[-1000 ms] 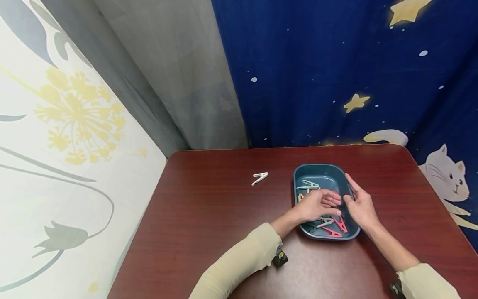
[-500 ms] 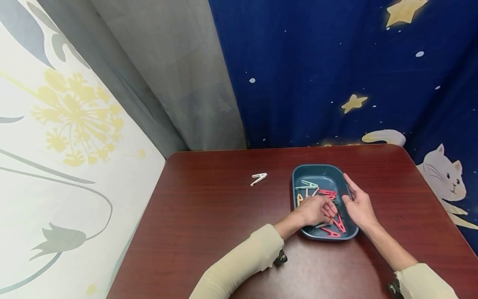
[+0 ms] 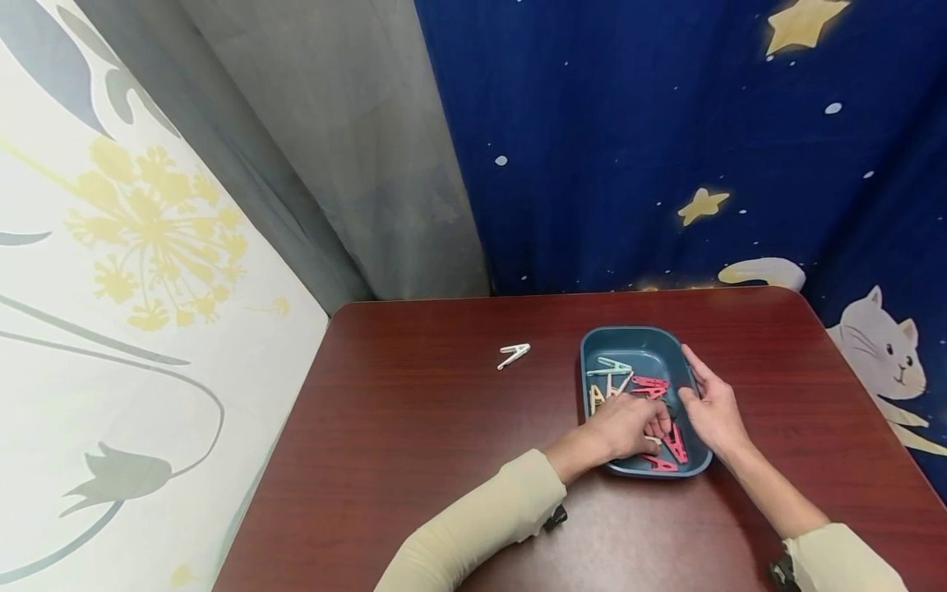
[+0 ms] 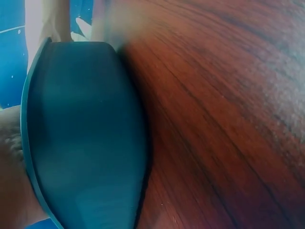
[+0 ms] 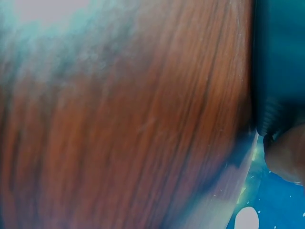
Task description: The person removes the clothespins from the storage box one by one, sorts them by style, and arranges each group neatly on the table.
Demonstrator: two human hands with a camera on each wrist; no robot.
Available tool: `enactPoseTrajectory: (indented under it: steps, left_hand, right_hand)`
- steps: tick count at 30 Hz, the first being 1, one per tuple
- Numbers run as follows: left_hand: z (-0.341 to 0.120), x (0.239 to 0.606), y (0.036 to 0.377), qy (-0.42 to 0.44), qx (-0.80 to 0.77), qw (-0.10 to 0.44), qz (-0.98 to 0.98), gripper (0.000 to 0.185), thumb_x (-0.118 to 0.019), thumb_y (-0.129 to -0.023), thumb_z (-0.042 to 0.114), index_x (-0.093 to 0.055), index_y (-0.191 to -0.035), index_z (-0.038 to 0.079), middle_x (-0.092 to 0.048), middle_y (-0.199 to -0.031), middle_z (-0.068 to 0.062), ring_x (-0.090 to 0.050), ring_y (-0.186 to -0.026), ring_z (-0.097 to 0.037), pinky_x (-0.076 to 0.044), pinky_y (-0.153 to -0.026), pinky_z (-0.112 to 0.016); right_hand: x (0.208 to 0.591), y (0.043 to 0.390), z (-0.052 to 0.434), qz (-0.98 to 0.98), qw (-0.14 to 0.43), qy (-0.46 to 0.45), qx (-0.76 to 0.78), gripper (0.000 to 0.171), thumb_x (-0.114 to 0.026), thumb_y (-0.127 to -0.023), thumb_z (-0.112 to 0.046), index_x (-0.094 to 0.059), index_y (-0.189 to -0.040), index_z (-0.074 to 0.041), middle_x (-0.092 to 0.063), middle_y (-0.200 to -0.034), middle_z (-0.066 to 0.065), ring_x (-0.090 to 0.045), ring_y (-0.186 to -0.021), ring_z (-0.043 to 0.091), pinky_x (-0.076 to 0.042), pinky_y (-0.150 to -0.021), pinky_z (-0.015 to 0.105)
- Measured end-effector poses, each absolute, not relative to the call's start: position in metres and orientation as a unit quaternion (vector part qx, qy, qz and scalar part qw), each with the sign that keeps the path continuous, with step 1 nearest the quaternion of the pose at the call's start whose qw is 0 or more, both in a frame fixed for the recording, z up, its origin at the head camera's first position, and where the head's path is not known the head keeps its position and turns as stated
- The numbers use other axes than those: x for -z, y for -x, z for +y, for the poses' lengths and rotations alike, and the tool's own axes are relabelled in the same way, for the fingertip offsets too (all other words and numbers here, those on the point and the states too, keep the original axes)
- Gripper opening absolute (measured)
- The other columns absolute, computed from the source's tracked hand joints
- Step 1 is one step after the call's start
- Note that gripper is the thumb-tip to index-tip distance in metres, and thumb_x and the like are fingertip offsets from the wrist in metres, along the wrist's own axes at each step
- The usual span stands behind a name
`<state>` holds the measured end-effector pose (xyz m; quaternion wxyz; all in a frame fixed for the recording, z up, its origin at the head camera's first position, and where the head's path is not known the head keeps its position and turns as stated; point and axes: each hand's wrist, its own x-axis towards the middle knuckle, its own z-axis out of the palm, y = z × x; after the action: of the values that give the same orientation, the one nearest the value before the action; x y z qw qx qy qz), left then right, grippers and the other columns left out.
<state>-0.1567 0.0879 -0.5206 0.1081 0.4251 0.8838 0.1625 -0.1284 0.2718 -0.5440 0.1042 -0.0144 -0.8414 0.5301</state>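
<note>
Dark red wooden table point(image 3: 444, 460) w/ a teal plastic tray point(image 3: 636, 339) on its right half, long side running away from the person. Tray holds a loose pile of clothes pegs: pale green peg point(image 3: 610, 367) and cream pegs point(image 3: 601, 393) toward the far-left part, pink pegs point(image 3: 651, 385) mid and near-right, one more pink peg point(image 3: 661, 464) at the near edge.

Left hand point(image 3: 627, 424) is down inside the tray, near half, knuckles up, fingers curled over the pile, touching the pegs. Fingertips hidden under the hand, so can't tell if it's actually pinching a peg or just curled on top. Left wrist cam shows only the tray's outer wall point(image 4: 86, 143) close up, table grain beside it, bit of skin at the left edge; no fingers visible there.

Right hand point(image 3: 713, 411) rests against the tray's right rim, fingers straight and relaxed along the outer wall, thumb at the rim; holds nothing. Right wrist cam is blurred: table surface, tray edge point(image 5: 279, 71) at right, a fingertip point(image 5: 286, 155) just below it.

One white peg point(image 3: 514, 354) lies alone on the table, left of the tray, well apart from both hands. Cream sleeves on both forearms. Blue star-and-cat curtain point(image 3: 666, 140) behind the table, grey curtain point(image 3: 333, 148) to its left
</note>
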Motion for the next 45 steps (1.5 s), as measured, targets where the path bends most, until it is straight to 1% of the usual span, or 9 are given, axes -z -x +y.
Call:
enactPoseTrajectory:
  steps: [4, 9, 13, 15, 23, 31, 34, 38, 45]
  left_hand:
    - [0.0876, 0.5201, 0.1567, -0.433, -0.163, 0.104, 0.88, 0.023, -0.09, -0.087, 0.023, -0.073, -0.102, 0.027, -0.067, -0.083, 0.024, -0.052, -0.073, 0.018, -0.04, -0.075, -0.006]
    - [0.0878, 0.5197, 0.1568, -0.427, -0.178, 0.117, 0.879, 0.023, -0.088, -0.088, 0.021, -0.074, -0.104, 0.027, -0.069, -0.085, 0.025, -0.053, -0.073, 0.02, -0.04, -0.078, -0.005]
    - [0.0873, 0.5202, 0.1568, -0.419, -0.204, 0.115, 0.877, 0.021, -0.087, -0.09, 0.023, -0.075, -0.108, 0.026, -0.073, -0.091, 0.024, -0.056, -0.076, 0.022, -0.038, -0.083, -0.005]
    - [0.0863, 0.5203, 0.1565, -0.415, -0.223, 0.11, 0.875, 0.02, -0.086, -0.091, 0.024, -0.076, -0.108, 0.026, -0.075, -0.094, 0.024, -0.055, -0.076, 0.024, -0.037, -0.084, -0.004]
    - [0.0827, 0.5188, 0.1576, -0.396, -0.335, 0.108, 0.848, 0.02, -0.085, -0.094, 0.019, -0.074, -0.11, 0.02, -0.077, -0.096, 0.02, -0.055, -0.078, 0.027, -0.041, -0.08, -0.001]
    - [0.0793, 0.5151, 0.1579, -0.363, -0.409, 0.095, 0.832, 0.024, -0.086, -0.093, 0.02, -0.077, -0.115, 0.018, -0.079, -0.096, 0.017, -0.059, -0.082, 0.024, -0.044, -0.085, -0.002]
    - [0.0793, 0.5152, 0.1575, -0.354, -0.44, 0.097, 0.819, 0.023, -0.085, -0.094, 0.018, -0.077, -0.115, 0.016, -0.079, -0.097, 0.012, -0.061, -0.082, 0.022, -0.048, -0.082, -0.005]
    - [0.0807, 0.5156, 0.1569, -0.341, -0.51, 0.112, 0.781, 0.022, -0.082, -0.094, 0.008, -0.075, -0.115, 0.008, -0.08, -0.101, 0.002, -0.064, -0.084, 0.017, -0.054, -0.079, -0.011]
    - [0.0806, 0.5157, 0.1586, -0.328, -0.596, 0.11, 0.724, 0.023, -0.079, -0.095, 0.0, -0.072, -0.117, 0.0, -0.08, -0.107, -0.009, -0.068, -0.088, 0.01, -0.059, -0.083, -0.02]
  right_hand:
    - [0.5432, 0.1287, 0.2722, -0.843, 0.108, 0.019, -0.527, 0.07, -0.05, -0.099, 0.009, -0.035, -0.166, -0.007, -0.047, -0.155, 0.03, -0.055, -0.135, 0.026, -0.041, -0.085, 0.001]
    - [0.5434, 0.1281, 0.2726, -0.845, 0.11, 0.019, -0.524, 0.071, -0.05, -0.099, 0.009, -0.036, -0.166, -0.008, -0.047, -0.156, 0.028, -0.054, -0.134, 0.019, -0.04, -0.085, 0.002]
    - [0.5434, 0.127, 0.2721, -0.848, 0.109, 0.02, -0.518, 0.071, -0.05, -0.098, 0.009, -0.035, -0.165, -0.007, -0.047, -0.156, 0.027, -0.053, -0.134, 0.021, -0.039, -0.084, 0.002]
    - [0.5435, 0.1268, 0.2715, -0.848, 0.108, 0.019, -0.518, 0.071, -0.05, -0.098, 0.009, -0.035, -0.166, -0.007, -0.047, -0.156, 0.028, -0.053, -0.136, 0.027, -0.039, -0.086, 0.002]
    - [0.5445, 0.1269, 0.2714, -0.849, 0.108, 0.013, -0.517, 0.072, -0.051, -0.099, 0.009, -0.033, -0.166, -0.009, -0.047, -0.155, 0.03, -0.052, -0.137, 0.037, -0.038, -0.089, 0.0]
    - [0.5452, 0.1272, 0.2716, -0.848, 0.111, 0.007, -0.518, 0.072, -0.051, -0.099, 0.008, -0.033, -0.167, -0.01, -0.048, -0.154, 0.03, -0.053, -0.136, 0.037, -0.038, -0.089, 0.0]
    - [0.5447, 0.1271, 0.2711, -0.848, 0.114, 0.008, -0.517, 0.073, -0.051, -0.098, 0.009, -0.034, -0.166, -0.009, -0.049, -0.154, 0.029, -0.053, -0.135, 0.037, -0.038, -0.089, 0.0]
    - [0.5449, 0.128, 0.2714, -0.847, 0.115, 0.007, -0.518, 0.071, -0.051, -0.099, 0.009, -0.034, -0.166, -0.008, -0.049, -0.153, 0.031, -0.053, -0.135, 0.037, -0.039, -0.087, 0.001]
    - [0.5456, 0.1288, 0.2712, -0.847, 0.109, 0.006, -0.52, 0.071, -0.051, -0.101, 0.009, -0.032, -0.167, -0.009, -0.046, -0.155, 0.032, -0.051, -0.136, 0.045, -0.039, -0.088, 0.0]
